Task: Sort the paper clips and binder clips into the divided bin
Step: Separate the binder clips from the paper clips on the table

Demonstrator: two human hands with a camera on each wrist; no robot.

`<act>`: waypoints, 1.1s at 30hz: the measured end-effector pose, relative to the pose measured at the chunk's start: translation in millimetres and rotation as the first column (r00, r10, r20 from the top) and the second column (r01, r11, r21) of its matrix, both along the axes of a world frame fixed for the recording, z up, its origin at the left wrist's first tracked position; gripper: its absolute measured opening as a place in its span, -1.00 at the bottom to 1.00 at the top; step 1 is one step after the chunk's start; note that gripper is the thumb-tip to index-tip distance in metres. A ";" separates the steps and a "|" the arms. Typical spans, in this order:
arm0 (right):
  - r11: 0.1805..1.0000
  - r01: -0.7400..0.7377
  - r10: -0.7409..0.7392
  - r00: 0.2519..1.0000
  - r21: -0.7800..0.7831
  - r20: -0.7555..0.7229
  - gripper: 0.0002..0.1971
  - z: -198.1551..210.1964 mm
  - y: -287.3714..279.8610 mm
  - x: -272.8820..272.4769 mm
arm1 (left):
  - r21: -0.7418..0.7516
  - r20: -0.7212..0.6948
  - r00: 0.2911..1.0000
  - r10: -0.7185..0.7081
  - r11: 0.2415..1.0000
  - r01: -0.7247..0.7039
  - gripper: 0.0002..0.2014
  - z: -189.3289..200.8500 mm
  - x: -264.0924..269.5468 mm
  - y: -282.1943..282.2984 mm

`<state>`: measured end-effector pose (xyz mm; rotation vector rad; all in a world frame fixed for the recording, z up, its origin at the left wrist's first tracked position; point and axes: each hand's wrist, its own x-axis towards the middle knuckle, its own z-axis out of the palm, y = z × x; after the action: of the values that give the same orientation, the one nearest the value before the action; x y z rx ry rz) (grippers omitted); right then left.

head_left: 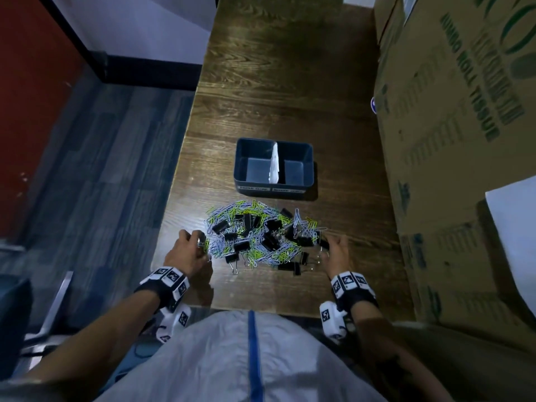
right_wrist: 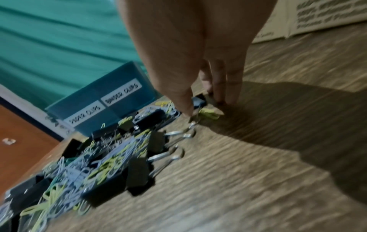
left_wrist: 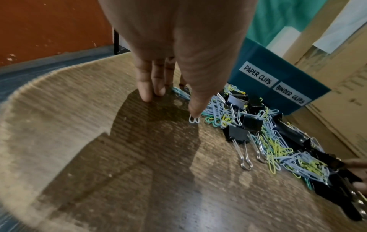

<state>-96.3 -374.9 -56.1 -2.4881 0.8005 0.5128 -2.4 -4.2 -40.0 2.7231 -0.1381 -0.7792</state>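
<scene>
A mixed pile (head_left: 261,236) of pale blue and yellow paper clips and black binder clips lies on the wooden table. Behind it stands the dark blue divided bin (head_left: 240,158), both halves bare, labelled PAPER CLIPS on the left and BINDER CLIPS on the right (left_wrist: 254,58). My left hand (left_wrist: 174,105) is at the pile's left edge, fingers straight down on the table and thumb pressing a white paper clip (left_wrist: 194,121). At the pile's right edge my right hand (right_wrist: 202,106) pinches a black binder clip (right_wrist: 199,101) between thumb and fingers.
Large cardboard boxes (head_left: 452,140) line the table's right side, close to the bin and the pile. The table's left edge (head_left: 185,140) drops to a grey floor. A white sheet (head_left: 516,227) lies over a box at the right.
</scene>
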 end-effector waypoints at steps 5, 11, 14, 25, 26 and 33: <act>0.996 -0.018 0.020 0.999 -0.088 0.029 -0.48 -4.7 16.8 5.1 | -0.103 0.021 1.000 0.006 0.995 -0.004 -0.57 -2.7 -2.0 -23.2; 0.993 -0.065 0.071 0.996 -0.099 0.053 -0.62 -6.1 21.3 12.0 | -0.052 0.150 0.987 -0.058 0.996 0.066 -0.69 6.9 3.0 -46.3; 0.995 -0.068 0.072 0.996 -0.071 0.058 -0.65 -4.2 18.9 15.4 | -0.062 0.236 0.960 -0.151 0.984 0.170 -0.62 7.3 13.9 -60.1; 0.992 0.119 -0.123 0.990 0.050 0.075 -0.66 2.1 6.0 16.5 | -0.013 0.096 0.904 -0.416 0.908 0.419 -0.45 10.0 55.6 -129.9; 0.987 0.147 -0.152 0.985 0.069 0.078 -0.66 4.3 1.5 17.9 | -0.028 0.086 0.913 -0.399 0.915 0.402 -0.47 10.0 57.2 -132.3; 0.946 0.314 -0.324 0.935 0.084 0.144 -0.67 17.7 -43.0 24.9 | -0.264 0.158 0.939 -0.306 0.903 0.339 -0.80 14.7 54.7 -126.0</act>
<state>-71.4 -418.0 -38.4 -2.2486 1.0823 0.2198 52.3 -130.2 -25.2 2.4915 -0.6908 -0.6272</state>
